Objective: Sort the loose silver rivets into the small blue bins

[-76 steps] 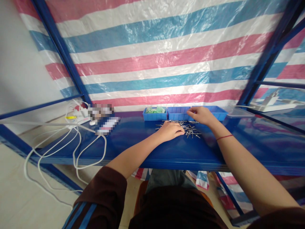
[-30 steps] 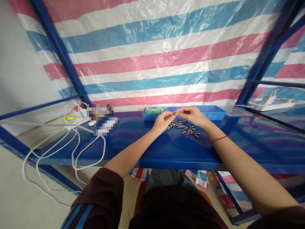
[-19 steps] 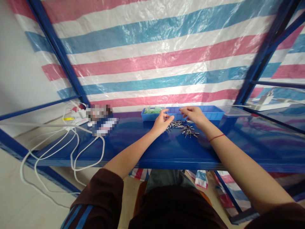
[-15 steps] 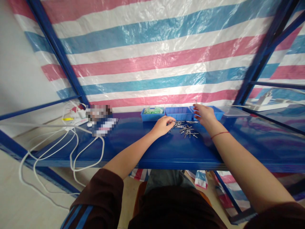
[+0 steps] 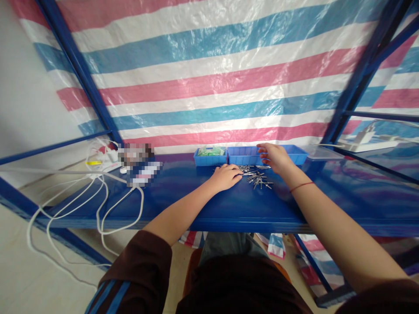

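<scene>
Small metal rivets (image 5: 258, 179) lie in a loose pile on the blue table. At the pile's left side is my left hand (image 5: 228, 176), palm down, its fingers bent over some pieces; what they grip, if anything, is hidden. My right hand (image 5: 273, 156) hovers above the middle and right bins with its fingers apart and nothing visible in them. Three blue bins stand in a row behind the pile: the left bin (image 5: 209, 162) holds a green bag (image 5: 211, 151), while the middle bin (image 5: 242, 158) and the right bin (image 5: 297, 156) are partly seen.
White cables (image 5: 140, 205) and a power strip lie at the left beside a blurred-out object (image 5: 140, 163). A clear plastic lid (image 5: 322, 152) rests right of the bins. Blue frame posts flank the table (image 5: 216, 222), and a striped sheet hangs behind.
My right hand has shifted left toward the middle bin, and the thin piece at its fingertips no longer shows. My left hand has moved slightly down and flattened over the rivets.
</scene>
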`<state>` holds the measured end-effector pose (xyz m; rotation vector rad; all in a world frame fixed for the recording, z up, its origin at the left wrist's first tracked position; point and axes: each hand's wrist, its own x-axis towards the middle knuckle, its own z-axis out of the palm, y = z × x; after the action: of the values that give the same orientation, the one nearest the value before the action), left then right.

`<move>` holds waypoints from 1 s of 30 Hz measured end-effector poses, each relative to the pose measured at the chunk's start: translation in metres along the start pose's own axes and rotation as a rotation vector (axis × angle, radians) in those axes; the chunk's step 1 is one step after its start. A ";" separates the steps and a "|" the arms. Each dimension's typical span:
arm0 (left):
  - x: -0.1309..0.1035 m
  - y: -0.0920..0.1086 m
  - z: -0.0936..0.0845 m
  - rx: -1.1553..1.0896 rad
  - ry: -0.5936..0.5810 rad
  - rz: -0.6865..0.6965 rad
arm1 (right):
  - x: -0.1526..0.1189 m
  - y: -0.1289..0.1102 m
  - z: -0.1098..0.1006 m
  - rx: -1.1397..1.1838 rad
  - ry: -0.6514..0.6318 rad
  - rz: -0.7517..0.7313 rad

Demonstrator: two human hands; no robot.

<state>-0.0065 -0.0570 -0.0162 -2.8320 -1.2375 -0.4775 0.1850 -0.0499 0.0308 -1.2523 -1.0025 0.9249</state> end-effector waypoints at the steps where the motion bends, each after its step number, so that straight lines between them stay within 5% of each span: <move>1: 0.000 0.000 0.000 -0.008 0.005 0.010 | -0.001 0.001 0.001 -0.031 -0.017 -0.017; 8: 0.001 0.002 -0.001 -0.072 0.072 0.075 | -0.004 0.007 0.007 -0.304 -0.136 -0.175; 16: 0.000 0.006 -0.003 0.005 0.053 -0.020 | 0.002 0.018 0.012 -0.629 -0.350 -0.439; 22: -0.001 0.007 -0.005 -0.009 0.147 -0.067 | 0.000 0.021 0.014 -0.712 -0.420 -0.508; 30: 0.011 -0.003 0.001 -0.586 0.330 -0.160 | -0.012 0.015 0.018 -0.434 -0.528 -0.490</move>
<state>-0.0014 -0.0474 -0.0141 -2.8907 -1.4429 -1.4647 0.1642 -0.0539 0.0153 -1.0403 -1.9098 0.6740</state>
